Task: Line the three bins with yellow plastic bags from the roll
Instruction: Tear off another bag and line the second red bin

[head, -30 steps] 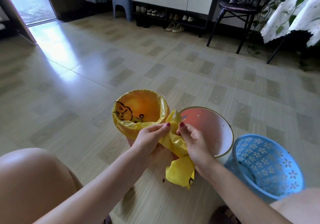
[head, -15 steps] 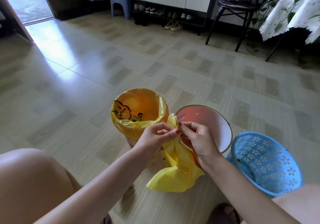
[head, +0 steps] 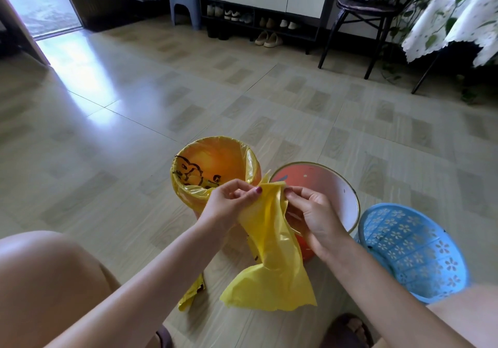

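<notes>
We're looking down at both hands working a loose yellow bag [head: 269,253] right over the floor [head: 134,132]. The left hand [head: 229,207] pinches the bag's top edge between thumb and fingertips, fingers curled closed on the plastic. The right hand [head: 314,217] does the same just beside it, its fingers closed on the same edge, and the two sets of fingertips sit close together with the plastic bunched between them. Below the hands the bag hangs down in a long fold, its bottom end flaring out near the floor.

Behind the left hand stands the lined bin [head: 215,170], a yellow liner with a black cartoon print folded over its rim. Just right of it, behind the right hand, is the orange bin [head: 336,186], bare inside, pale wall showing. Farther right, close beside it, is the blue lattice basket [head: 409,248], also without a liner. A second strip of yellow plastic [head: 191,296] lies on the floor under the left forearm; whether that's the roll we can't tell.

At the far edge of the floor we've got a shoe rack [head: 258,22], a black chair [head: 369,11] and a grey stool [head: 186,0].
</notes>
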